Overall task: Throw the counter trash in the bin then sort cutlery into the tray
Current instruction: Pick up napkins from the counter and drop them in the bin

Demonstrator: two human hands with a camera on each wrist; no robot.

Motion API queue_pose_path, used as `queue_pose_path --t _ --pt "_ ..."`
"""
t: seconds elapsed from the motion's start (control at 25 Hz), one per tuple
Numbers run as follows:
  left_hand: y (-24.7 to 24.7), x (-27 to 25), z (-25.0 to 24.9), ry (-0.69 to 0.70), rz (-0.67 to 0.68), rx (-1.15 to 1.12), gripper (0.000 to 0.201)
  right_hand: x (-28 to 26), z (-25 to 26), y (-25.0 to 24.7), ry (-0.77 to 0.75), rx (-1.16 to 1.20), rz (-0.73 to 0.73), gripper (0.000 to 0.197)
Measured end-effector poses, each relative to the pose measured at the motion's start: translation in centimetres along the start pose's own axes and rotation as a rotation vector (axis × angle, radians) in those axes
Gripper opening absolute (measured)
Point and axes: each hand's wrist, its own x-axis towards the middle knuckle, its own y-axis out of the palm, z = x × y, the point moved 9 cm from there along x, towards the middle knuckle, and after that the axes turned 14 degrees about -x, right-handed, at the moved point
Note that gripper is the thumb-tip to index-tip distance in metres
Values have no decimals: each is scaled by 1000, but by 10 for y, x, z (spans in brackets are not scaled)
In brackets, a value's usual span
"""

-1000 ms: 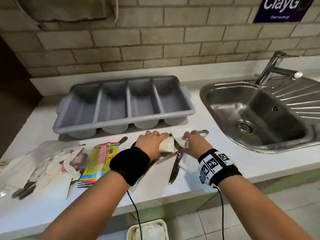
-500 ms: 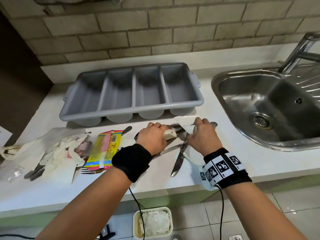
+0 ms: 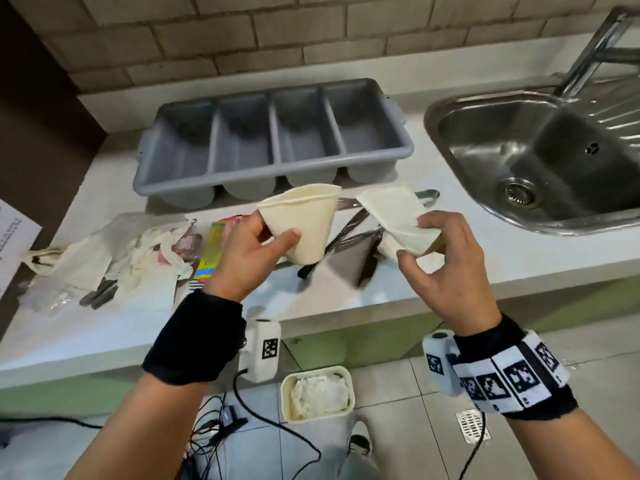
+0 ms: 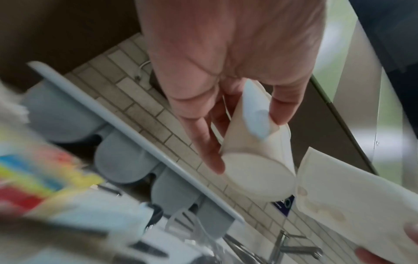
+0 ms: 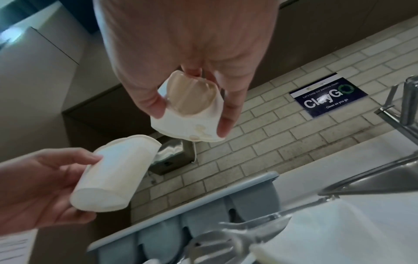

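Note:
My left hand [image 3: 263, 237] grips a squashed cream paper cup [image 3: 304, 223], lifted above the counter; the same cup [image 4: 255, 160] shows in the left wrist view. My right hand [image 3: 433, 244] pinches a second crushed, stained paper cup [image 3: 394, 216], also seen as the crumpled cup [image 5: 192, 110] in the right wrist view. Below them knives and a slotted utensil [image 3: 346, 230] lie on the white counter [image 3: 346, 292]. The grey four-compartment cutlery tray [image 3: 273, 140] stands behind. A cream bin [image 3: 317, 393] with white trash sits on the floor below the counter edge.
Crumpled tissues and plastic wrap [image 3: 114, 258] plus a yellow and pink wrapper [image 3: 214, 251] lie at the left of the counter, over more cutlery [image 3: 100, 292]. A steel sink [image 3: 540, 161] with a tap is at the right. Cables [image 3: 221, 420] trail on the tiled floor.
Both hands have lifted off the counter, each raising a crushed paper cup up and toward me. The cutlery beneath stays on the counter. My view has tilted down toward the bin.

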Motion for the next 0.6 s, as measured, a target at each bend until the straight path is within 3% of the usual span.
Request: queue_pose_path --t 0.08,0.24,0.32,0.48,0.6 --pt "-10 -37 21 -36 42 -122 22 -40 16 -2 -1 49 23 38" --pt "-36 -116 83 -180 123 -114 25 -130 39 24 114 263 132 37" --pt "-53 -149 125 -264 98 -110 25 -173 40 51 172 334 200 36" --pt "-73 -190 222 -452 57 59 34 -260 -7 134 327 262 384 35" --pt "-64 -198 308 -576 67 212 37 -329 -73 220 465 29 688 35"
